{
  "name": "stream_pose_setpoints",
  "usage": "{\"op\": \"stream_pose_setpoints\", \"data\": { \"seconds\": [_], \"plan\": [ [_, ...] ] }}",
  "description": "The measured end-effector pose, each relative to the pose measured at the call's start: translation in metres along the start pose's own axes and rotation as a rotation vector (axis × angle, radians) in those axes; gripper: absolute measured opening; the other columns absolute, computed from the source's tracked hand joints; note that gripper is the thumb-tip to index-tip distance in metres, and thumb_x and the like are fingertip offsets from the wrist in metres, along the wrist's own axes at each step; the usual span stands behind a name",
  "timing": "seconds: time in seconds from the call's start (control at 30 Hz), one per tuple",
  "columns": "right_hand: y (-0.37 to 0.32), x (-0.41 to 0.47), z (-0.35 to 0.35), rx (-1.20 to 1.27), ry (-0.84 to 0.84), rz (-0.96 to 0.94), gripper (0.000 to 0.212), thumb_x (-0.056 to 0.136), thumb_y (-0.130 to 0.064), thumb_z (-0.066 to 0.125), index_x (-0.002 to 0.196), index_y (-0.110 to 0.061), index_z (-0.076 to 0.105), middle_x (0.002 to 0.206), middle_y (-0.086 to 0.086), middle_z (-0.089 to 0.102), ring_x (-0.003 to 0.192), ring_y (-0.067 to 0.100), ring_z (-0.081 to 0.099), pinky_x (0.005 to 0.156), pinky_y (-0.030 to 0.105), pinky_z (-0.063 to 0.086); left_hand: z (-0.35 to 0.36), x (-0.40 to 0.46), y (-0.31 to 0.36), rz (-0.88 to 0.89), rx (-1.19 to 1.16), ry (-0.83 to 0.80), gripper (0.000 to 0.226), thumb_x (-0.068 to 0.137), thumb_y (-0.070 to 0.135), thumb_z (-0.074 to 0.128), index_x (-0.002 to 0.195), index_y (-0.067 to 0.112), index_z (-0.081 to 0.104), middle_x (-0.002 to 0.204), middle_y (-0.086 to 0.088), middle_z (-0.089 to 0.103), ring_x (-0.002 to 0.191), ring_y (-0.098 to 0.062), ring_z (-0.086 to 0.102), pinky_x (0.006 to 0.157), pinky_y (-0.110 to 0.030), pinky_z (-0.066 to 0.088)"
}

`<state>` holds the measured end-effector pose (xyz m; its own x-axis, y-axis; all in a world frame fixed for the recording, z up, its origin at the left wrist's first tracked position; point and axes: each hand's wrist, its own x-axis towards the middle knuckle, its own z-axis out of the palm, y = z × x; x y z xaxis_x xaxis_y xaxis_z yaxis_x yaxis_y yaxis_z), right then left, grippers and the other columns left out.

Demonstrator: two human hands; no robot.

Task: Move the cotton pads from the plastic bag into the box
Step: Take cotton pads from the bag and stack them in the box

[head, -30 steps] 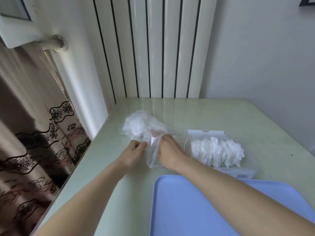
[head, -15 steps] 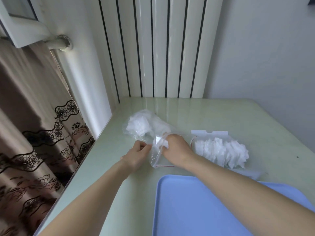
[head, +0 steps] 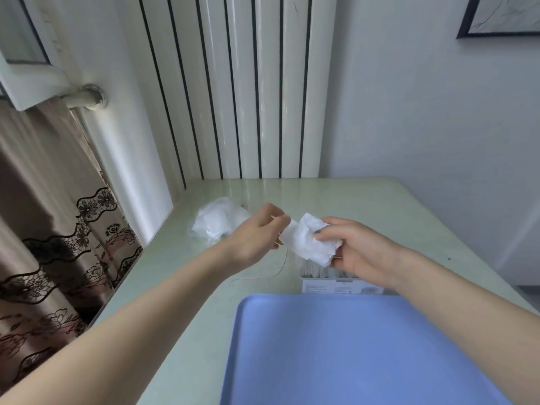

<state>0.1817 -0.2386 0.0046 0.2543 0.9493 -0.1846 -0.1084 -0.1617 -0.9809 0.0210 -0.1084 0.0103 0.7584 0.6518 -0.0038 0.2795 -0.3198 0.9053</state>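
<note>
Item one, I log the table, with a blue tray at its near edge, nearer me than both hands. Item two, the box sits under my right hand, whose fingers curl round a wad of pads just above it. Item three, the bag lies beyond my left hand, which pinches the wad's other end.

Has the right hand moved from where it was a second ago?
Yes. The right hand, gripping cotton pads, has left the plastic bag and shifted right, over the box.
</note>
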Motion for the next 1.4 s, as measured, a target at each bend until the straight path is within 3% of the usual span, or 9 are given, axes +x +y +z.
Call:
{"op": "stream_pose_setpoints", "data": {
  "seconds": [0.13,0.27,0.37,0.47,0.67,0.77,0.93,1.17,1.4],
  "plan": [
    [-0.001,-0.013,-0.010,0.136,-0.002,0.002,0.021,0.093,-0.009,0.053,0.110,-0.011,0.064,0.095,0.005,0.066,0.083,0.018,0.064,0.068,0.029,0.050,0.013,-0.003,0.010,-0.019,-0.105,-0.067,0.018,0.097,0.008,0.052,0.111,-0.002,0.057,0.103,-0.016,0.070,0.080,-0.017,0.070,0.081,-0.032,0.060],
    [0.000,-0.020,-0.014,0.163,0.031,-0.027,0.022,0.095,-0.006,0.054,0.114,-0.008,0.064,0.094,0.006,0.068,0.081,0.018,0.067,0.066,0.029,0.054,0.018,-0.001,0.012,0.003,-0.070,0.024,0.008,0.093,0.001,0.054,0.098,-0.002,0.060,0.090,-0.014,0.070,0.072,-0.016,0.070,0.076,-0.031,0.061],
    [0.000,-0.024,-0.021,0.194,0.059,-0.071,0.021,0.095,-0.006,0.055,0.113,-0.010,0.064,0.096,0.006,0.067,0.087,0.020,0.065,0.077,0.033,0.054,0.023,0.003,0.012,-0.036,-0.052,0.113,0.008,0.090,0.000,0.055,0.095,-0.001,0.061,0.092,-0.016,0.071,0.074,-0.020,0.074,0.078,-0.035,0.062],
    [-0.002,-0.027,-0.025,0.195,0.028,-0.091,0.019,0.095,-0.007,0.053,0.108,-0.013,0.065,0.090,0.002,0.066,0.081,0.016,0.064,0.071,0.030,0.053,0.026,0.007,0.013,-0.081,-0.083,0.159,0.008,0.089,0.002,0.056,0.095,0.000,0.061,0.093,-0.013,0.071,0.078,-0.021,0.076,0.081,-0.032,0.062],
    [-0.005,-0.020,-0.015,-0.007,-0.012,-0.099,0.017,0.095,-0.007,0.055,0.104,-0.016,0.068,0.097,0.002,0.067,0.088,0.015,0.064,0.078,0.032,0.053,0.033,0.006,0.024,-0.042,-0.232,0.018,0.013,0.095,0.002,0.048,0.095,0.002,0.061,0.088,-0.013,0.068,0.074,-0.017,0.066,0.077,-0.024,0.061],
    [-0.005,-0.016,-0.016,-0.043,0.013,-0.101,0.016,0.095,-0.012,0.057,0.106,-0.017,0.068,0.095,0.002,0.065,0.085,0.017,0.062,0.069,0.030,0.051,0.031,0.006,0.025,-0.048,-0.314,-0.030,0.014,0.095,0.002,0.046,0.092,0.006,0.059,0.088,-0.012,0.067,0.077,-0.018,0.067,0.078,-0.025,0.060],
    [-0.005,-0.015,-0.021,-0.099,0.042,-0.077,0.019,0.094,-0.018,0.061,0.111,-0.019,0.067,0.097,0.002,0.068,0.084,0.016,0.064,0.065,0.028,0.051,0.031,0.011,0.028,-0.102,-0.417,-0.127,0.028,0.094,0.024,0.054,0.110,0.001,0.061,0.091,-0.011,0.070,0.087,-0.024,0.072,0.085,-0.035,0.058],
    [0.002,-0.016,-0.041,-0.049,0.162,0.025,0.031,0.096,-0.027,0.058,0.120,-0.010,0.066,0.107,0.010,0.073,0.088,0.018,0.065,0.075,0.029,0.052,0.055,0.024,0.033,-0.026,-0.221,-0.060,0.030,0.087,0.006,0.067,0.112,0.002,0.051,0.095,-0.014,0.071,0.087,-0.023,0.074,0.082,-0.034,0.061],
    [-0.001,-0.020,-0.083,0.023,0.466,0.007,0.022,0.090,-0.013,0.064,0.107,-0.001,0.068,0.108,0.018,0.073,0.101,0.027,0.071,0.087,0.039,0.058,0.087,0.048,0.038,0.056,0.068,-0.108,0.041,0.095,0.026,0.060,0.131,0.018,0.041,0.115,-0.003,0.063,0.095,-0.020,0.071,0.086,-0.034,0.057]
  ]
}}
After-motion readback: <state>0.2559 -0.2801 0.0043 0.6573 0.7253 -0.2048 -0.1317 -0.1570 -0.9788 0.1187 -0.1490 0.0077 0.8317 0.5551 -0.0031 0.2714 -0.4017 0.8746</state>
